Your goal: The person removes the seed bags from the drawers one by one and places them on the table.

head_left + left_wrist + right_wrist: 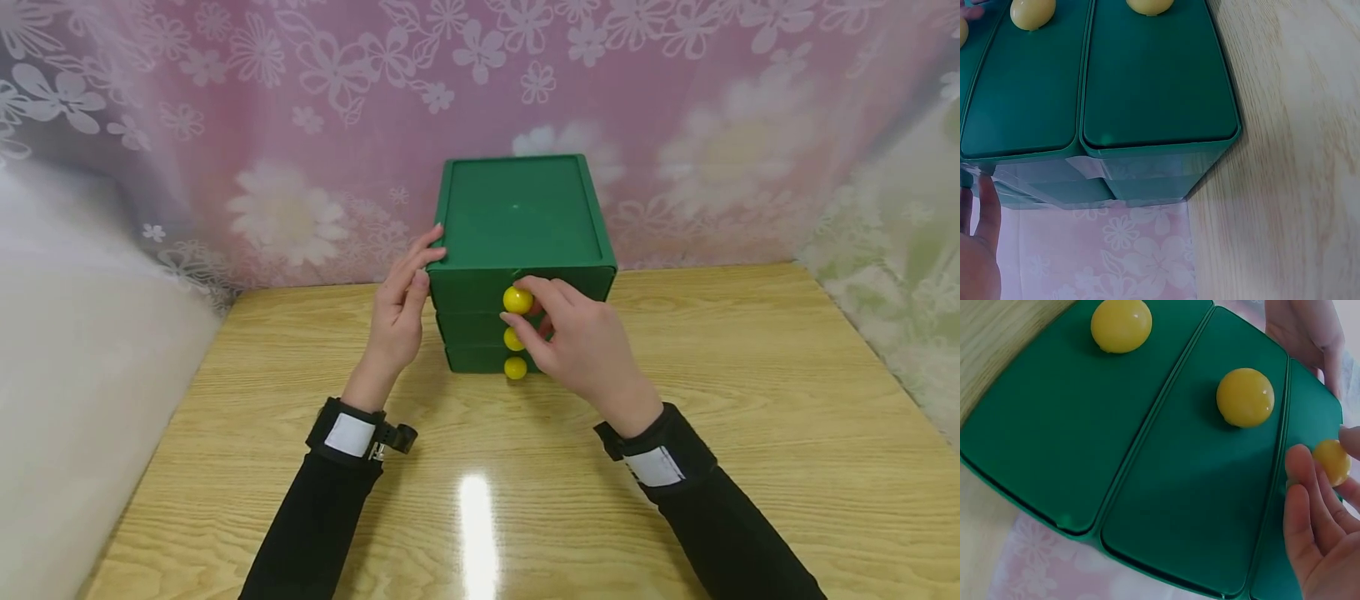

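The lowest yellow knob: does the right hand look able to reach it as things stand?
Probably yes: nothing covers the lowest knob, though the right hand, curled around the top knob, would first have to leave it.

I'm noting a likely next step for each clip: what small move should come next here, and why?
Probably a gentle outward pull on the top yellow knob: the right hand has its thumb and fingers around it, the top drawer looks shut, and the left hand touches the side of the green cabinet, which could steady it.
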Demonstrator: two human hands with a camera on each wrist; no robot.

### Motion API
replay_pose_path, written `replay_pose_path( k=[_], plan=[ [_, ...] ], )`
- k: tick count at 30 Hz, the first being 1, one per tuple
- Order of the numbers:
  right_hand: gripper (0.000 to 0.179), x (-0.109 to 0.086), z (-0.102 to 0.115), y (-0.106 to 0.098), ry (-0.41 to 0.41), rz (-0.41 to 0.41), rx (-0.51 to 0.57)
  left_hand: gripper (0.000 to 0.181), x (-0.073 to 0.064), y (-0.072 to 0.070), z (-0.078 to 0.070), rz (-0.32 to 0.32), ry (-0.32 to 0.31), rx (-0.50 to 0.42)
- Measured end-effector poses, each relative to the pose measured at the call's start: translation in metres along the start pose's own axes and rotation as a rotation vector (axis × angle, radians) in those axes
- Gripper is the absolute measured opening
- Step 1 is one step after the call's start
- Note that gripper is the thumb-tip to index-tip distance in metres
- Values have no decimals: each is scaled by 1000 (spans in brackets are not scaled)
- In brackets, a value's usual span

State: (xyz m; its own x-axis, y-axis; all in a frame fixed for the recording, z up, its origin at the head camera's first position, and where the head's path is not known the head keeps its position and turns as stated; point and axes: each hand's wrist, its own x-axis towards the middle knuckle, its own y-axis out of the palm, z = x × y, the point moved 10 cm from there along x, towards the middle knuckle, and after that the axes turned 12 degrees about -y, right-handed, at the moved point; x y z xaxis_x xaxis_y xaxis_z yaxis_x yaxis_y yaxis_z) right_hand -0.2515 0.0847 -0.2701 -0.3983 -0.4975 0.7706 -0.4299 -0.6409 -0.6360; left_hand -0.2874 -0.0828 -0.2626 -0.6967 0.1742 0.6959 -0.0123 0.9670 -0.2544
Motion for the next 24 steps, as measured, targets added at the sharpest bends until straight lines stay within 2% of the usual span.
replay_pose_path(
  k=[13, 24],
  plan=[
    [34, 0, 1, 0, 43, -7, 50, 32, -1, 1, 2, 22, -30, -23],
    [34, -6, 7, -2, 41, -7, 53, 31, 0, 1, -3, 7, 8, 13]
  ],
)
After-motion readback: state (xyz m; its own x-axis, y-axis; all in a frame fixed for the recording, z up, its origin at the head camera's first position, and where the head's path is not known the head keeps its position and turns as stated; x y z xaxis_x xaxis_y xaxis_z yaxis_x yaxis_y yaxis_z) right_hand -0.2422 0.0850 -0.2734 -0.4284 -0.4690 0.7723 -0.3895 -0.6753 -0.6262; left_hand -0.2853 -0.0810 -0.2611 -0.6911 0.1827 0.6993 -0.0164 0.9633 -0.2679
